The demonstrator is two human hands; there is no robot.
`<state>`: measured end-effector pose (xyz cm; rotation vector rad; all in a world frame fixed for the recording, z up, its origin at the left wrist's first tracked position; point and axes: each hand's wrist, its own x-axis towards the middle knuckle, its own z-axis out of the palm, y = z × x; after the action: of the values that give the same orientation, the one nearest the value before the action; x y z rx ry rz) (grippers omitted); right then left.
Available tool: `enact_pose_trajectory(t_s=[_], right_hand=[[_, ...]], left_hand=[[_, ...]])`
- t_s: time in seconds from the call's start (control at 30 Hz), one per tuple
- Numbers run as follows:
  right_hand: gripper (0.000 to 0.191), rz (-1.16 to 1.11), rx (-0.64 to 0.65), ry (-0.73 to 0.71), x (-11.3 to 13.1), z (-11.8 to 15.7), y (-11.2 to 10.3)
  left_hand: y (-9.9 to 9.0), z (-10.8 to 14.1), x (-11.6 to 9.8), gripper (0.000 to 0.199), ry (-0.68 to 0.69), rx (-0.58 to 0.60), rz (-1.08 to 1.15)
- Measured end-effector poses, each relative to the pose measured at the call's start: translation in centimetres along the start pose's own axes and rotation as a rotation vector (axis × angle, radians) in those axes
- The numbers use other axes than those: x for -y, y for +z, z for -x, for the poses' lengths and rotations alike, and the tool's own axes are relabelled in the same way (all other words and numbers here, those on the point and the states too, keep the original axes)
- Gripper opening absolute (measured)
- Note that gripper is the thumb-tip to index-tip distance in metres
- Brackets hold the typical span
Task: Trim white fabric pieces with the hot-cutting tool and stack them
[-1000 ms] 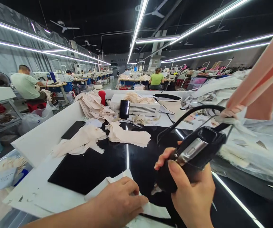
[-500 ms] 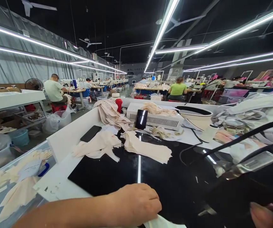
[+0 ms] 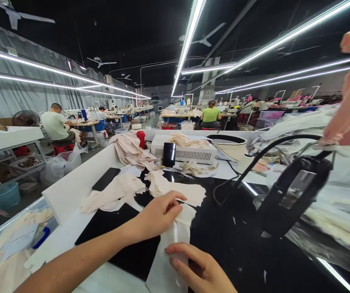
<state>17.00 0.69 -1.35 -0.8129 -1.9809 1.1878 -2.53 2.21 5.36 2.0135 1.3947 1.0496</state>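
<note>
A pale strip of fabric (image 3: pixel 176 232) lies on the glossy black work surface (image 3: pixel 220 240), running toward the bottom edge. My left hand (image 3: pixel 162 211) rests at the strip's upper end, thumb and fingers apart. Lower down, my right hand (image 3: pixel 197 264) touches the strip, with its fingers spread and a gap between thumb and index finger. Just beyond is a stack of cream pieces (image 3: pixel 181 189); another cream bundle (image 3: pixel 115 193) lies to the left. A black device with a cable (image 3: pixel 296 191) stands on the right.
A black phone (image 3: pixel 106 179) lies at the left rim. Behind the work surface are a white vented box (image 3: pixel 182 154), a small upright black object (image 3: pixel 169 154) and a cream round container (image 3: pixel 228 146). Pink cloth (image 3: pixel 345 110) hangs at the right. People sit at tables farther back.
My left hand has moved up and opened. My right hand has come in from the lower right onto the strip, now more visible. The black device stands upright and the view has shifted right.
</note>
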Motion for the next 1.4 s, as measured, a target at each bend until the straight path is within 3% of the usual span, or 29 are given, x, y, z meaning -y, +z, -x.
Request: enact_pose_trajectory(t_s=[0.1,0.2,0.33,0.53,0.8,0.97,1.1,1.27,1.4], right_hand=[[0.027,-0.077,0.0,0.039,-0.2,-2.3,-0.4],[0.032,0.005,-0.209,-0.006,-0.4,-5.0,-1.9],[0.038,0.108,-0.375,0.004,-0.7,-8.7,-5.2],[0.046,0.289,-0.553,0.056,-2.5,-13.2,-8.4],[0.039,0.542,-0.493,0.071,-5.8,-16.0,-9.8],[0.025,0.752,-0.406,0.027,-7.4,-15.8,-10.1],[0.031,0.862,-0.407,-0.042,-7.6,-15.1,-9.9],[0.033,0.899,-0.359,-0.183,-6.8,-13.8,-8.9],[0.031,0.877,-0.292,-0.3,-6.0,-12.3,-7.3]], left_hand=[[-1.5,-1.2,1.4,0.03,-0.045,-0.075,0.098],[-3.4,-2.8,2.8,0.029,-0.064,-0.159,0.068],[-5.3,-5.6,4.2,0.029,-0.096,-0.261,0.002],[-5.0,-9.0,6.2,0.02,-0.14,-0.27,-0.124],[-3.2,-9.8,8.8,0.035,-0.205,-0.125,-0.31],[-2.3,-9.6,9.9,0.035,-0.24,-0.072,-0.383],[-2.3,-9.4,10.0,0.036,-0.258,-0.072,-0.418],[-4.3,-8.4,9.1,0.037,-0.276,-0.095,-0.458],[-8.2,-6.1,8.0,0.036,-0.307,-0.099,-0.503]])
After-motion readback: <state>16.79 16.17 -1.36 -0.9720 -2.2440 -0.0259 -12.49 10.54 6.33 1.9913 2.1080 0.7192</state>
